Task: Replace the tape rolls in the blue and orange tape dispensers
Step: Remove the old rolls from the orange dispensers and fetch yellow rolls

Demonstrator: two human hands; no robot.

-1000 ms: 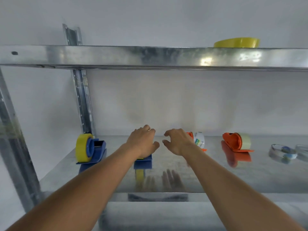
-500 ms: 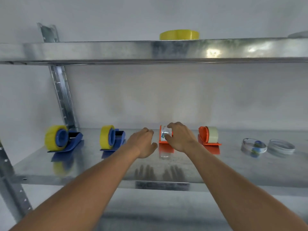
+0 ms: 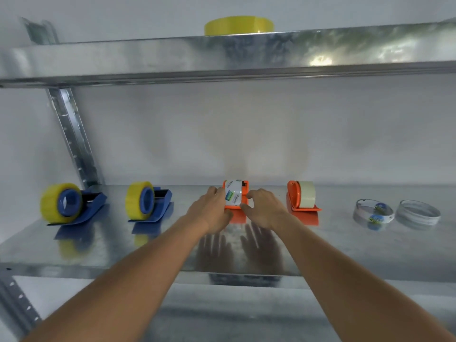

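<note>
Both my forearms are reaching forward over the front edge of the metal shelf [image 3: 74,253], and their dim reflections are showing in its shiny surface. My left hand [image 3: 212,211] is curling its grip round the left side of the white roll [image 3: 233,193], thumb low at the front and fingers up on the roll's top left. My right hand [image 3: 265,208] is meeting it from the other side, thumb and fingertips pinching the right side of the same roll and the orange dispenser [image 3: 243,204] that is carrying it. That dispenser is sitting on the shelf in the middle of the row, facing me, with printed lettering on the roll turned my way.

To its right, apart from my hand, a second orange dispenser [image 3: 294,196] is standing with a pale roll [image 3: 307,197] mounted on it. Farther right, two thin clear rings [image 3: 372,213] and [image 3: 418,214] are lying flat, side by side. To the left, well apart from my hands, two blue dispensers [image 3: 158,206] and [image 3: 90,209] are standing, each loaded with a yellow roll [image 3: 137,202] and [image 3: 53,206].

Behind the leftmost one, a slotted upright [image 3: 74,134] is rising to the upper shelf [image 3: 172,55], where a flat yellow roll [image 3: 238,25] is lying.
</note>
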